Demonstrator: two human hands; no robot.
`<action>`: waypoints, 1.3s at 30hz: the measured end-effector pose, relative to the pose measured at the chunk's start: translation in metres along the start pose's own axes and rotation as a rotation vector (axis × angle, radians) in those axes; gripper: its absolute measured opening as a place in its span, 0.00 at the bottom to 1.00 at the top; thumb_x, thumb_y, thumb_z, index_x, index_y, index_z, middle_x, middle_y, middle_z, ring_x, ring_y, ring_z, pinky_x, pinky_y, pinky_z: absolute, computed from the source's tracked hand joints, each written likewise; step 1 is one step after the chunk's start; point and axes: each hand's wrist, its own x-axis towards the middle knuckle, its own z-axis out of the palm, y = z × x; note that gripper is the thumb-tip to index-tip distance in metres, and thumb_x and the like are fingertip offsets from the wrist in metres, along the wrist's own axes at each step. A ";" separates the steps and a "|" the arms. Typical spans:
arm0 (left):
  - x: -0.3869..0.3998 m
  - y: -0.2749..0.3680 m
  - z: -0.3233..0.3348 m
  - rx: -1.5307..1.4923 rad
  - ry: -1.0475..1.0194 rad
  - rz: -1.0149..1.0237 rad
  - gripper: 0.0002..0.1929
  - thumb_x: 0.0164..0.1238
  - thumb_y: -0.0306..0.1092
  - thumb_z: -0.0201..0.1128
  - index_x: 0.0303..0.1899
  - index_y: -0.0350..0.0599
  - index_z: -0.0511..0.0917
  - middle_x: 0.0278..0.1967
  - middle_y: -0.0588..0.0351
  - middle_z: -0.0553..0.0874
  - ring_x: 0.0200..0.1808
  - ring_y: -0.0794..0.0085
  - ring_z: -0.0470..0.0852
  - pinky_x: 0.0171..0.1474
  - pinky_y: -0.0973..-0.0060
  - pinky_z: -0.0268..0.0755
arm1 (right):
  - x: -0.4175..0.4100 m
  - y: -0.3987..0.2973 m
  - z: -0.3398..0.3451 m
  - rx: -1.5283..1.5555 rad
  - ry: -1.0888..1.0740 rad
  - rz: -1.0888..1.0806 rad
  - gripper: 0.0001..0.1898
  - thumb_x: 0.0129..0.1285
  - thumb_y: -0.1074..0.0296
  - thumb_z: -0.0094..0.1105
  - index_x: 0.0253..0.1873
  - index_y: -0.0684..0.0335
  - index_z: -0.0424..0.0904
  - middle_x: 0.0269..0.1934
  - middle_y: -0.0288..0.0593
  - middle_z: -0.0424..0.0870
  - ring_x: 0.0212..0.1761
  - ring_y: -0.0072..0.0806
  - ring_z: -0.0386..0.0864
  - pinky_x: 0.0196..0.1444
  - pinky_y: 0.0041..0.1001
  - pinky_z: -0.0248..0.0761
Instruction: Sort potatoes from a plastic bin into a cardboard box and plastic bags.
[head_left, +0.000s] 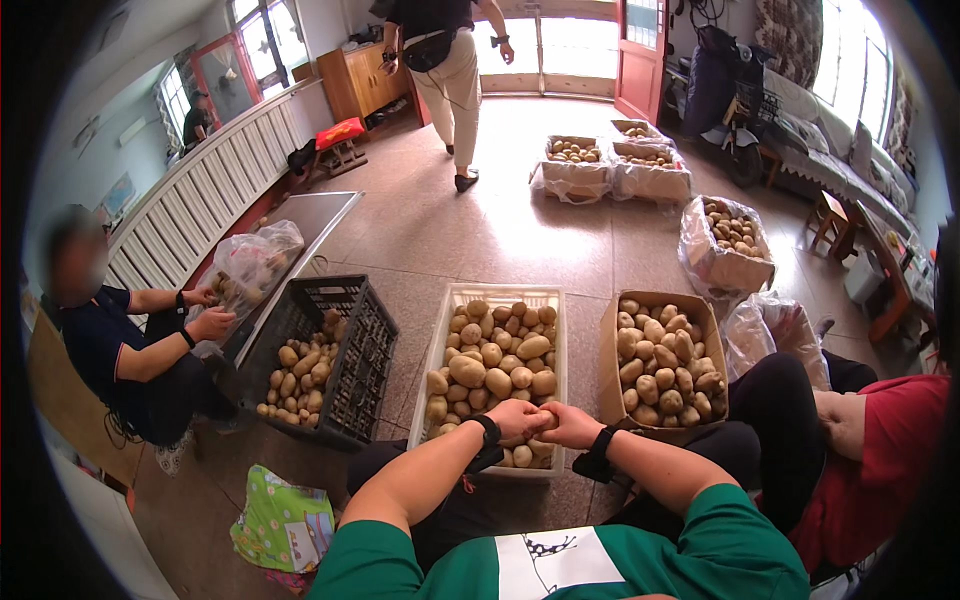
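Note:
My left hand (516, 420) and my right hand (571, 426) meet over the near part of a white plastic crate (562, 337) filled with potatoes. Between their fingertips is a potato (550, 420), mostly covered by the fingers. Larger potatoes (467, 370) lie on top in the crate beyond my hands. Left of it stands a black plastic crate (360, 352) with potatoes in its lower part. To the right, an open cardboard box (611, 367) is heaped with potatoes.
At left a seated person (112, 360) handles a clear plastic bag (251, 262) of potatoes. Someone in red (885, 450) sits close at right. Another person (442, 67) walks farther off. Plastic-lined boxes (727, 232) of potatoes stand beyond. A green patterned cloth (285, 521) lies near left.

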 end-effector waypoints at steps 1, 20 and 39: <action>0.000 0.001 0.000 0.039 -0.003 0.014 0.19 0.66 0.49 0.58 0.45 0.44 0.81 0.32 0.60 0.84 0.34 0.80 0.80 0.42 0.81 0.72 | 0.001 0.001 0.000 -0.005 -0.008 0.002 0.30 0.50 0.54 0.69 0.56 0.63 0.71 0.46 0.50 0.81 0.49 0.36 0.79 0.53 0.30 0.70; 0.002 -0.014 -0.011 0.002 0.214 -0.035 0.17 0.64 0.41 0.62 0.47 0.36 0.79 0.35 0.58 0.84 0.34 0.78 0.81 0.40 0.80 0.74 | 0.001 0.010 -0.019 -0.009 0.069 0.122 0.30 0.51 0.57 0.69 0.57 0.62 0.70 0.46 0.51 0.80 0.48 0.37 0.78 0.51 0.30 0.71; 0.004 -0.023 -0.014 0.205 0.298 -0.056 0.21 0.60 0.46 0.64 0.46 0.39 0.79 0.37 0.56 0.85 0.35 0.76 0.81 0.42 0.77 0.73 | -0.007 0.008 -0.029 0.028 0.038 0.178 0.33 0.46 0.54 0.68 0.57 0.61 0.70 0.48 0.53 0.79 0.52 0.41 0.77 0.54 0.32 0.69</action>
